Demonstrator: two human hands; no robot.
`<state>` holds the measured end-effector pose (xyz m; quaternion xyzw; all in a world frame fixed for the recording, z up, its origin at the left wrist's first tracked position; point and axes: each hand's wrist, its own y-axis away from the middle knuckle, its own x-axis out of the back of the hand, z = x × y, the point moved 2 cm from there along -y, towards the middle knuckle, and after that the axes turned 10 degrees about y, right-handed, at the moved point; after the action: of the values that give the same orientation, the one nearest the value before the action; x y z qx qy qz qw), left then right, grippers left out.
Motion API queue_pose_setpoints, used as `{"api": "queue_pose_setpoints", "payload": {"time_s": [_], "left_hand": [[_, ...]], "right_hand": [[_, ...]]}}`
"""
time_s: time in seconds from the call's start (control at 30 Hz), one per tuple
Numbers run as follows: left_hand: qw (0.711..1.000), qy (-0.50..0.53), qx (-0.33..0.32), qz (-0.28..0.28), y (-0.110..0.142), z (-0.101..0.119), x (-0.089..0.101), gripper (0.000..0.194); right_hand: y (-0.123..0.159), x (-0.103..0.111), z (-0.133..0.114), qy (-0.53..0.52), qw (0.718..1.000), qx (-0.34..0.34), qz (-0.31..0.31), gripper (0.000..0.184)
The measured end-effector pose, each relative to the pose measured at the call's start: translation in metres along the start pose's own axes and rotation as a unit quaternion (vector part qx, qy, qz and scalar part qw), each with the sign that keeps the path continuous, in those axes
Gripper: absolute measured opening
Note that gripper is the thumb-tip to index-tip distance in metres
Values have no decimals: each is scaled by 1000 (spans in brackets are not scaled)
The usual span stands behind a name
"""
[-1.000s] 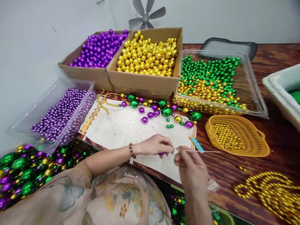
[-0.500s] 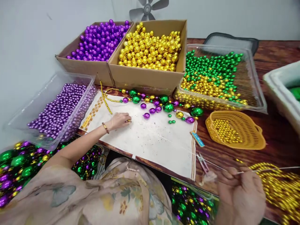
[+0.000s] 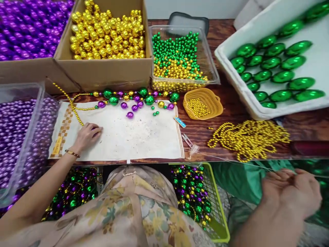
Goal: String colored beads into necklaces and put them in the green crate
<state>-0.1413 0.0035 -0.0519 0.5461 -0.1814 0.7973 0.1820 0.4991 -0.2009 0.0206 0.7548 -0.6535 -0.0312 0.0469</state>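
Note:
My left hand (image 3: 86,134) rests on the white cloth (image 3: 133,137), fingers curled and pressed down near the end of a gold bead strand (image 3: 69,103); what it pins is hidden. Pulled far out to the right below the table edge, my right hand (image 3: 290,190) pinches a thin needle and thread (image 3: 231,160) that runs back toward the cloth. A partly strung row of green, purple and gold beads (image 3: 133,97) lies along the cloth's far edge.
Cardboard boxes of gold (image 3: 108,34) and purple balls (image 3: 23,31), clear tubs of small purple (image 3: 15,133) and green-gold beads (image 3: 177,58), a yellow basket (image 3: 203,103), a gold strand pile (image 3: 249,139), a white tray of large green beads (image 3: 277,65), and small snips (image 3: 187,140).
My left hand moved from the cloth's front middle to its left side. My right hand drew the thread far out to the right. The view swung right and down.

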Motion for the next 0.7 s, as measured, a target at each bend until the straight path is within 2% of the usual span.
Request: {"api": "queue_pose_setpoints", "payload": {"time_s": [0.1,0.17,0.23,0.27,0.33,0.4,0.5,0.6,0.7], "left_hand": [[1000,-12,-11,11,3,1,-2,32],[999,-26,-19,10,3,5,0,31],[998,-46,-29,14,-3,13,4,31],[998,-51,-35,24,-9,20,8,31],[997,-32,-59,49,-30,43,13,32],[993,27,-101,63,-62,81,14,33],[973,133,-182,46,-127,162,8,30],[944,208,-257,10,-203,255,-6,25],[913,249,-320,-42,-286,345,-29,22]], "right_hand": [[22,-4,-3,32,996,-20,-78,26],[47,-18,0,35,990,-44,-126,16],[70,-38,3,41,975,-51,-214,11],[79,-49,3,43,958,-56,-277,15],[91,-66,-1,39,935,-18,-352,30],[94,-75,-1,49,916,16,-398,30],[87,-74,17,73,902,50,-422,24],[71,-59,57,100,918,114,-365,22],[62,-43,96,160,908,212,-325,18]]}}
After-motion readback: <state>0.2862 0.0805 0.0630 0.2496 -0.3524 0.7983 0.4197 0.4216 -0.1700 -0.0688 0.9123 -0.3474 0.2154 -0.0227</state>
